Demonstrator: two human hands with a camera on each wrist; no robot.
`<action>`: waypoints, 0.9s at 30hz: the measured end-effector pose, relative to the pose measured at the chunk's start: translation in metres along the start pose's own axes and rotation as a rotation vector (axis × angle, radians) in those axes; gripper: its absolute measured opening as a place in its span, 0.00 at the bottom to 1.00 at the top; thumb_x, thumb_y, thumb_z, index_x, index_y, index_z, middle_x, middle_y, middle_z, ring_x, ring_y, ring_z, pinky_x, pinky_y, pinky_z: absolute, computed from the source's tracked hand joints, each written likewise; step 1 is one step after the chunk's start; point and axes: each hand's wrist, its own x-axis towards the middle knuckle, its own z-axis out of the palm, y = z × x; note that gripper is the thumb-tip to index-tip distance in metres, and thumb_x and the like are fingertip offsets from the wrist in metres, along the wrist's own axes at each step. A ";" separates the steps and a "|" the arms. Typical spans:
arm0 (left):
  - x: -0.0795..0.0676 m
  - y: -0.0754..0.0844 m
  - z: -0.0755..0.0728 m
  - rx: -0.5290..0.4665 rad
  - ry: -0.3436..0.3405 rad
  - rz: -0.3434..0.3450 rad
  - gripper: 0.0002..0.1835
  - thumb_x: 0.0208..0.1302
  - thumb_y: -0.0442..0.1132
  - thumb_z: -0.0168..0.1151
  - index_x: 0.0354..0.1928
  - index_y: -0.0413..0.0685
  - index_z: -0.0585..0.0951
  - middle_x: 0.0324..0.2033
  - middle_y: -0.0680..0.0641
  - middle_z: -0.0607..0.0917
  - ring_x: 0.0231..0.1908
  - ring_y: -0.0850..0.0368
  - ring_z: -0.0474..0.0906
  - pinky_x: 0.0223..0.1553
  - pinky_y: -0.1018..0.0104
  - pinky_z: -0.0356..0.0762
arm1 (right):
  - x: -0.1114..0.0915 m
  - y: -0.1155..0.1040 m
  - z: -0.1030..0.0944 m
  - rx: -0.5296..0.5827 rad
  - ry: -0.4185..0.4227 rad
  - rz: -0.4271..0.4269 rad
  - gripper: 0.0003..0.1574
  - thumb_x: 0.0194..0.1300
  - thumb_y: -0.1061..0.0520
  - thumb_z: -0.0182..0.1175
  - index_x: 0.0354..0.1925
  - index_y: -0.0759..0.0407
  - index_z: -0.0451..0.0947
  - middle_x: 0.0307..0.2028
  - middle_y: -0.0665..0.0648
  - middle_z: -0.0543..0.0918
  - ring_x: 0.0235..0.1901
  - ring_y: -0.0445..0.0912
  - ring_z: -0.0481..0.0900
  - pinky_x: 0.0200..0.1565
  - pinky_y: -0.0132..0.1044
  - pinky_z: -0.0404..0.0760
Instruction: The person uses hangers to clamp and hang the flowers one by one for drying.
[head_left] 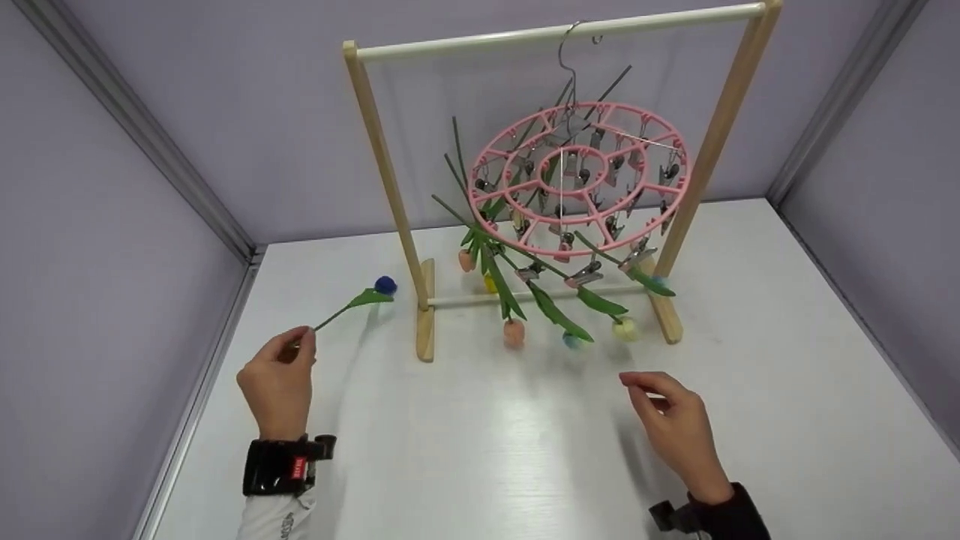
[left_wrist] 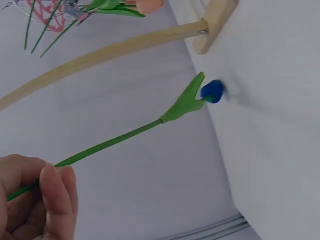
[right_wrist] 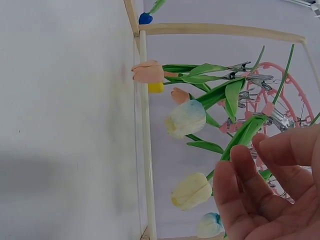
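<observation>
My left hand [head_left: 279,386] pinches the green stem of a dark blue tulip [head_left: 385,285] between thumb and fingertips. The bloom points away from me, left of the rack, close over the tabletop in the left wrist view. My right hand [head_left: 673,427] is raised in front of the rack with fingers loosely bent and nothing in them. Nearest to it hang a pale yellow tulip [right_wrist: 192,191] and a white-and-blue tulip [right_wrist: 186,119]. A peach tulip [head_left: 514,334] hangs further left. Metal clips on a pink round hanger [head_left: 688,171] grip these stems, blooms downward.
A wooden rack [head_left: 385,161] stands on the white table [head_left: 465,450]; the hanger's hook sits over its white top bar [head_left: 480,43]. More tulips hang at the hanger's left and right, among several unused clips. Pale walls [head_left: 127,225] enclose the table.
</observation>
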 end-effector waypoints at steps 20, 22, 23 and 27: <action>-0.029 0.103 -0.026 -0.340 0.153 0.585 0.07 0.51 0.28 0.76 0.29 0.31 0.86 0.28 0.39 0.86 0.32 0.61 0.82 0.37 0.78 0.76 | -0.001 -0.028 0.020 0.094 -0.086 -0.088 0.15 0.65 0.67 0.65 0.45 0.49 0.86 0.42 0.48 0.85 0.43 0.44 0.83 0.41 0.29 0.81; -0.032 0.109 -0.025 -0.346 0.122 0.593 0.07 0.50 0.27 0.76 0.29 0.32 0.86 0.28 0.40 0.86 0.32 0.60 0.82 0.37 0.78 0.76 | -0.001 -0.032 0.022 0.096 -0.106 -0.086 0.15 0.65 0.66 0.65 0.45 0.48 0.86 0.41 0.47 0.85 0.43 0.43 0.82 0.41 0.30 0.81; -0.033 0.111 -0.024 -0.349 0.107 0.595 0.07 0.48 0.25 0.76 0.29 0.32 0.86 0.29 0.40 0.86 0.31 0.60 0.82 0.36 0.77 0.76 | -0.001 -0.033 0.024 0.098 -0.117 -0.086 0.15 0.65 0.66 0.65 0.45 0.47 0.86 0.41 0.46 0.85 0.43 0.42 0.82 0.42 0.31 0.81; -0.036 0.120 -0.017 -0.361 0.049 0.607 0.10 0.45 0.21 0.76 0.31 0.34 0.87 0.29 0.43 0.87 0.28 0.60 0.80 0.33 0.77 0.75 | 0.000 -0.038 0.030 0.090 -0.149 -0.104 0.15 0.66 0.64 0.65 0.45 0.45 0.85 0.41 0.45 0.85 0.42 0.42 0.83 0.42 0.32 0.82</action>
